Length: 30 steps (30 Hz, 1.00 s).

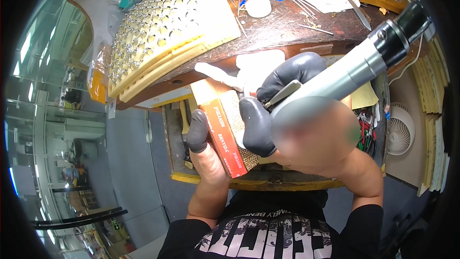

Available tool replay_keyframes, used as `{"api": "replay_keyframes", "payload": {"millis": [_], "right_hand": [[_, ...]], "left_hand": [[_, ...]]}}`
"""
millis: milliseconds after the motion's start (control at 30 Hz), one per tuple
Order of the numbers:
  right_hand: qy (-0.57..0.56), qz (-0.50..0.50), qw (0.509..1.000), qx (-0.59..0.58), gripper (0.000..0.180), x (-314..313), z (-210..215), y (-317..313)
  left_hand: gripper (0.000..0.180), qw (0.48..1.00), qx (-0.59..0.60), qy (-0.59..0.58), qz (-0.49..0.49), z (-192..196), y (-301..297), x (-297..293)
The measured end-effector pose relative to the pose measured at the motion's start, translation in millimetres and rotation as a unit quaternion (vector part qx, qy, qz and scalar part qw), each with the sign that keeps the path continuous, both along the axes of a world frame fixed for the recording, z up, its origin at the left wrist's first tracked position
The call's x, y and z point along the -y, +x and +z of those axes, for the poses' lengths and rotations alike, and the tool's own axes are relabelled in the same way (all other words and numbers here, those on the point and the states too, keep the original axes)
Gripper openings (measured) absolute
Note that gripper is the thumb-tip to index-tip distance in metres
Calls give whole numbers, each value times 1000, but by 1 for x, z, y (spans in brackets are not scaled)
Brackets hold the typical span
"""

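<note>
The left hand (210, 160) grips an orange block (223, 136), its fingers mostly hidden. The right hand (306, 134) clasps a silver cylindrical tool (342, 72) between black-covered fingers (294, 68)

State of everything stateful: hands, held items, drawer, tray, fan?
Red-orange rectangular block, coarse tan side: held, tilted.
Silver-grey cylindrical tool, black end: held; on or off unclear.
Left hand, black-covered thumb: closed on block.
Right hand, black-covered fingertips: closed on tool.
Yellow-edged drawer: open.
Cream tray: loaded with shiny metal pieces.
White round fan: spinning or not, cannot tell.
</note>
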State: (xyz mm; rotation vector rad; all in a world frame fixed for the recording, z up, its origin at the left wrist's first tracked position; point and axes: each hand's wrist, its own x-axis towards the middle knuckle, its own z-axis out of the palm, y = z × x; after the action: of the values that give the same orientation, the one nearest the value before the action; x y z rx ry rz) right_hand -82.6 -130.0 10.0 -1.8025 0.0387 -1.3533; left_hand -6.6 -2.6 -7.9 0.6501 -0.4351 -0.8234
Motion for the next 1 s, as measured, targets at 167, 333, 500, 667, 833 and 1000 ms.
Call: {"api": "replay_keyframes", "payload": {"millis": [167, 333, 500, 667, 833, 1000], "right_hand": [[-12, -9, 1000, 3, 19, 1, -1, 0], [-11, -2, 1000, 9, 20, 2, -1, 0], [-3, 3, 1000, -5, 21, 1, -3, -1], [-2, 6, 1000, 1, 21, 1, -2, -2], [-7, 2, 1000, -5, 20, 1, -4, -1], [-5, -1, 1000, -1, 21, 1, -5, 0]], "left_hand": [[50, 1000, -3, -1, 3, 3, -3, 3], [52, 1000, 7, -19, -11, 4, -3, 3], [57, 999, 5, 30, 43, 4, -5, 6], [69, 994, 37, 80, 66, 5, -8, 7], [61, 999, 37, 7, 20, 2, -5, 5], [59, 999, 25, 6, 27, -2, -5, 3]]}}
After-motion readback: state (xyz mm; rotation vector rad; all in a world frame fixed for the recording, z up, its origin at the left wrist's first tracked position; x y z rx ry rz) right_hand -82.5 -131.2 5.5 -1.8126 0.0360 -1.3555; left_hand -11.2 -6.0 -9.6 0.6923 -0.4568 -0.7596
